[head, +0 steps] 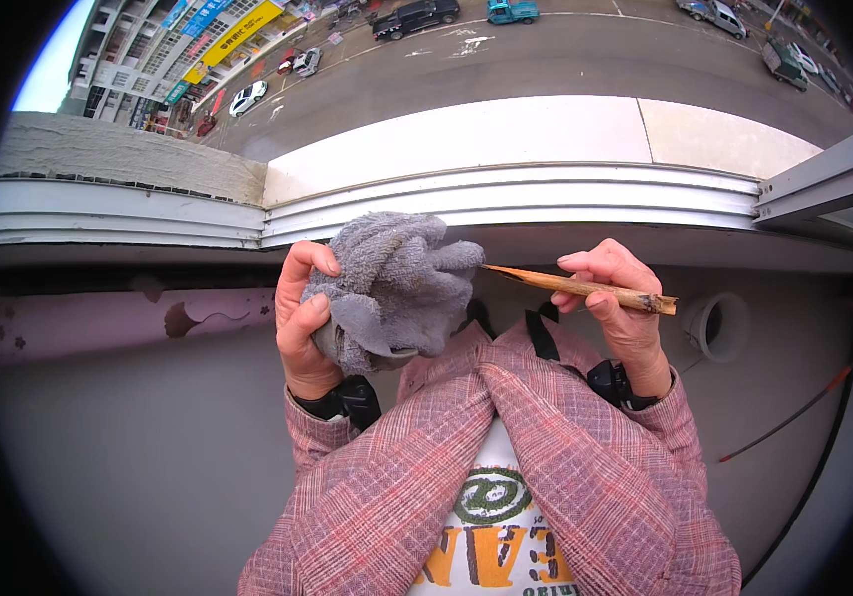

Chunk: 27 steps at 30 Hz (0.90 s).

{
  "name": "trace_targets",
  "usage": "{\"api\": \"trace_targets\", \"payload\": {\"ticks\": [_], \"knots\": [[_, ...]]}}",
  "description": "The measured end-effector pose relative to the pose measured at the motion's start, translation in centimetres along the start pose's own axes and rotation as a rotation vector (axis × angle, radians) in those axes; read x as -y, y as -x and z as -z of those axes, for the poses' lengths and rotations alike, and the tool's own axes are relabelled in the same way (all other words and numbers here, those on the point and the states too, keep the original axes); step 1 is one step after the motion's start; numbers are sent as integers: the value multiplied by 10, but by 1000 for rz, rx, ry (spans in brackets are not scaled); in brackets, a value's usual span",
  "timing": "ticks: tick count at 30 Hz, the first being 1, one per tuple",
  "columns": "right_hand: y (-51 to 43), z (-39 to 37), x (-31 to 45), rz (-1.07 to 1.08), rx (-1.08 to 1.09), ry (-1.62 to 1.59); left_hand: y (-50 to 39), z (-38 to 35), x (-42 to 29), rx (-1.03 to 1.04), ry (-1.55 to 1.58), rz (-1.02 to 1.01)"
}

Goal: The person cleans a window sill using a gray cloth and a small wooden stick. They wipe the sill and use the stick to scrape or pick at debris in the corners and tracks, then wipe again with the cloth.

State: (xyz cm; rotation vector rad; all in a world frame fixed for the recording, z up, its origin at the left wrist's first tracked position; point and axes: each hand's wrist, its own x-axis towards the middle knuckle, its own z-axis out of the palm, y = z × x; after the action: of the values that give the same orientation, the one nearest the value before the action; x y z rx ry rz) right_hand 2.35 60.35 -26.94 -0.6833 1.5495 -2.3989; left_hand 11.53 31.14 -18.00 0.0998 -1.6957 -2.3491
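Observation:
A bunched grey terry cloth (396, 290) is gripped at its left side by my left hand (307, 320), thumb and fingers pressed into its folds. Between the thumb and fingers of my right hand (616, 287) is a split wooden or bamboo stick (583, 287). Its narrow, dark end points left and meets the cloth's edge, or sits just in front of it. The broken, thicker end juts out past my right hand. Both are held up near the inner side of a white metal window track (508, 195).
Past the track lies a pale outer ledge (471, 138), with a street (530, 67) and vehicles far below. A window frame (829, 179) stands at right. On the floor are a whitish bucket (717, 328) and a thin rod (784, 417). Pink patterned material (121, 320) lies at left.

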Motion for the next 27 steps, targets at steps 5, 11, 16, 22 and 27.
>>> {"api": "trace_targets", "payload": {"ticks": [5, 11, 16, 22, 27], "knots": [[4, 4, -17, -120, -36, -103, 1, -15, -8, 72, 114, -34], [7, 10, -16, -245, -70, -245, -7, -25, -12, 228, 308, -63], [11, 16, -29, -315, 58, -584, -9, -30, -5, 262, 334, -5], [17, 22, -55, -342, 184, -1043, -15, -41, 15, 122, 336, 117], [20, 29, -47, -338, 203, -1244, -19, -45, 39, 119, 358, 199]]}}
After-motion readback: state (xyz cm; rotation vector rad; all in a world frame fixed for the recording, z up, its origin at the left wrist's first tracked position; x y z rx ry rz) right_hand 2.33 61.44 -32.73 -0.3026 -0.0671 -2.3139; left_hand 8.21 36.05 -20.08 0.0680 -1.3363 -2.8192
